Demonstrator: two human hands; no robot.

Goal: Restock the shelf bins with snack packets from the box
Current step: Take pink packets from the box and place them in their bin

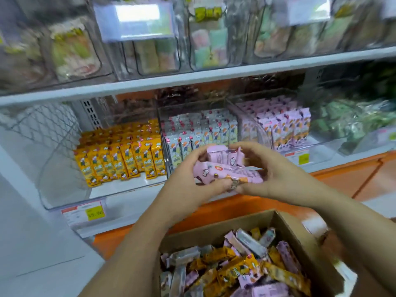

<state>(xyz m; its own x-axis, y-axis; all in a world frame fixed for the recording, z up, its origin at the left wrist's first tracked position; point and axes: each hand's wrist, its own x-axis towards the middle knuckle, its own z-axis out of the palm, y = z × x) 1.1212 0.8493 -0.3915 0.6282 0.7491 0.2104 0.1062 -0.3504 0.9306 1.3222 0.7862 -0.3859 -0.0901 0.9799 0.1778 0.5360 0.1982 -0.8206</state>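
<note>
Both my hands hold a small bundle of pink snack packets [222, 166] in front of the lower shelf. My left hand [192, 181] grips the bundle from the left and below, and my right hand [270, 174] curls round it from the right. Below them a brown cardboard box [285, 224] is full of mixed pink, yellow and grey packets. On the shelf stand three clear bins: yellow packets [120, 157] at left, pale blue packets [199, 131] in the middle, pink packets [285, 125] at right.
A yellow price tag [95, 212] hangs on the shelf edge at lower left. An upper shelf [192, 78] carries clear bins of blurred pastel sweets. Green packets [353, 118] fill a bin at far right. An orange base [342, 176] runs under the shelf.
</note>
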